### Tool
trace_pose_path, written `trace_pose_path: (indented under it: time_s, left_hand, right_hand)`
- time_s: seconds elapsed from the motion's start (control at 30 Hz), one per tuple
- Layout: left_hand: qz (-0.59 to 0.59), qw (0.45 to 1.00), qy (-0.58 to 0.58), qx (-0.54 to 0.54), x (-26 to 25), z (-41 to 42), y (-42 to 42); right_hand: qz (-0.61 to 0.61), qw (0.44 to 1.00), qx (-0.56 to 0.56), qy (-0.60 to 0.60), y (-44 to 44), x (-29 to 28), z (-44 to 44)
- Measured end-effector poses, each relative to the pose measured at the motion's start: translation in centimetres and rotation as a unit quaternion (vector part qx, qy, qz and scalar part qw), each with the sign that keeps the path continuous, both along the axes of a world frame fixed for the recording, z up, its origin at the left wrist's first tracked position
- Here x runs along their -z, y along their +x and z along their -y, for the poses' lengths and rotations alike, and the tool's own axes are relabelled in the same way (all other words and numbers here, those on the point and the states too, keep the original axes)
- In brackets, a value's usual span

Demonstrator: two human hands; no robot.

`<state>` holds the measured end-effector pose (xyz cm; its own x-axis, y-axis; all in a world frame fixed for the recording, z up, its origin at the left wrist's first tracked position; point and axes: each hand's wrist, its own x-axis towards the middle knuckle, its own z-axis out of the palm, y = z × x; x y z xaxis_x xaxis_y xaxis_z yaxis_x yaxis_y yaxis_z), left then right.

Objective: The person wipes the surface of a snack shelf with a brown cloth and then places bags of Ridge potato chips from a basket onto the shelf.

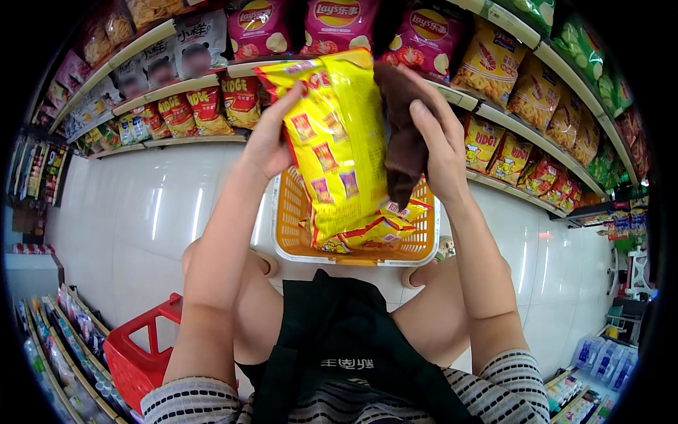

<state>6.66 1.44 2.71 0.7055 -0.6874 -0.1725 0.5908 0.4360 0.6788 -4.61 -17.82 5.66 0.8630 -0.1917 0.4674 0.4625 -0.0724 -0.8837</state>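
Observation:
My left hand (276, 131) grips the left edge of a yellow and red chip bag (333, 143), its printed back turned up. In my right hand (438, 138) is a dark brown cloth (403, 132), held along the bag's right side. Below the bag stands an orange plastic basket (291, 212) with a white rim. More yellow Ridge chip bags (381, 232) lie inside it, partly hidden by the bag and the cloth.
Shelves ahead carry pink Lay's bags (339, 26), prawn-picture snack bags (490, 61) and a lower row of Ridge bags (209, 111). A price rail (479, 111) edges the shelf. At my left is a red plastic stool (137, 350) on the white tiled floor (132, 201).

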Motion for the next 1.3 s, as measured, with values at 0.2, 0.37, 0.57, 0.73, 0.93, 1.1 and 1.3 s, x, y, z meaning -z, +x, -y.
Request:
trace_pose_path:
  time_s: [0.2,0.37,0.57,0.73,0.93,1.1,1.3]
  left_hand:
    - [-0.034,0.998,-0.054,-0.002,1.3,1.1,-0.6]
    - [-0.024,0.996,-0.077,-0.05,-0.1,-0.6,0.9]
    - [0.007,0.987,-0.07,-0.145,-1.3,-2.8,2.6]
    - [0.025,0.981,-0.066,-0.181,-1.7,-4.5,3.3]
    - [0.054,0.997,0.029,-0.038,-0.6,-1.5,0.5]
    - [0.045,0.998,0.044,-0.001,0.8,1.8,-3.4]
    - [0.033,0.994,-0.038,-0.096,-0.1,1.5,-2.3]
  right_hand:
    - [0.075,0.901,0.133,-0.406,0.7,1.9,-0.2]
    - [0.103,0.889,0.093,-0.436,-1.0,2.4,-1.0]
    - [0.099,0.911,0.015,-0.4,-2.4,3.8,-1.3]
    - [0.041,0.942,-0.056,-0.328,-2.1,4.4,0.0]
    - [-0.042,0.991,0.08,0.098,0.1,1.1,1.8]
    - [-0.044,0.987,0.154,-0.028,2.6,3.7,-0.1]
    - [-0.146,0.973,0.176,0.015,2.4,5.6,-1.5]
